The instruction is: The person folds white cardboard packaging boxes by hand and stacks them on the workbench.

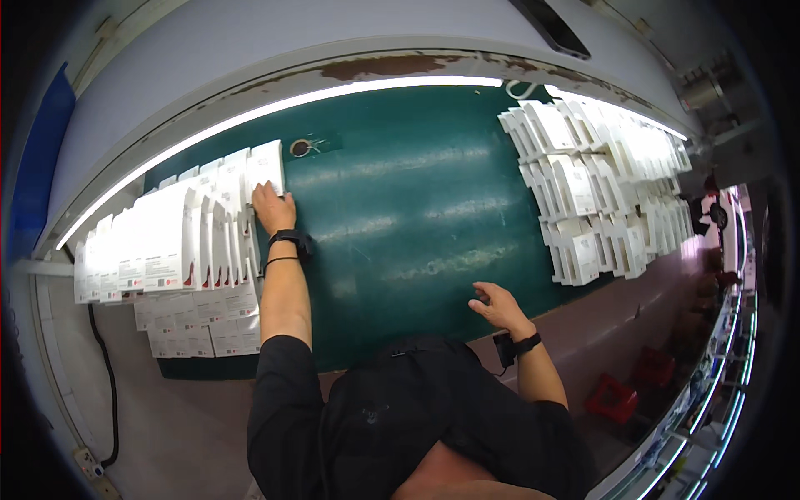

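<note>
Left hand (272, 207) touched a white box (265, 160), far left, grip unclear; right hand (502, 307) hung empty, fingers parted. Probably stacking; next likely required squaring up.

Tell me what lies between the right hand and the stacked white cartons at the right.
In the head view, only green tabletop shows between the right hand and those white cartons.

A workshop: green workbench (400, 200), strip light (417, 82), rows of white boxes (162, 242) and, dimly seen, probably red stools (614, 398).
</note>
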